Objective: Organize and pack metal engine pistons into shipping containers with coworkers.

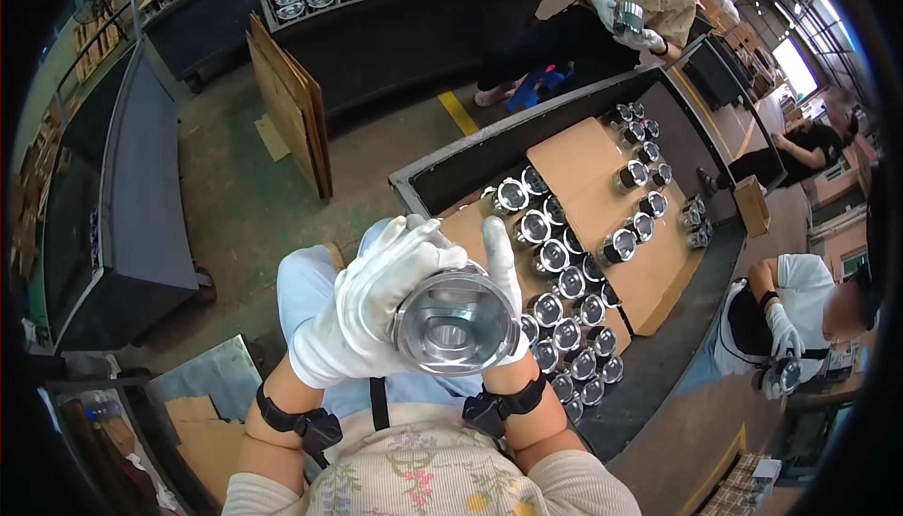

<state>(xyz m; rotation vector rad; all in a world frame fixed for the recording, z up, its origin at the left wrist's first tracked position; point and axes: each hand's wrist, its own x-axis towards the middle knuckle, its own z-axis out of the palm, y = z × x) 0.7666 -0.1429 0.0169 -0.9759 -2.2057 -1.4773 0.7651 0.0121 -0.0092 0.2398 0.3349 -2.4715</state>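
A shiny metal piston (470, 304) is held close in front of my body, its hollow side with the pin bosses facing up toward me. My left hand (362, 304), in a white glove, grips it from the left, with the fingers bent over its far side. From the right, my right hand (503, 257), also gloved, supports it. One finger there points away from me, while most of that hand is hidden behind the metal.
To the right, a dark metal cart (564, 121) carries several pistons (567, 281) on a cardboard sheet (583, 168). Brown boards (287, 107) lean against another cart (404, 55) loaded with pistons. Co-workers stand at the far side and right, two holding metal parts (628, 15).
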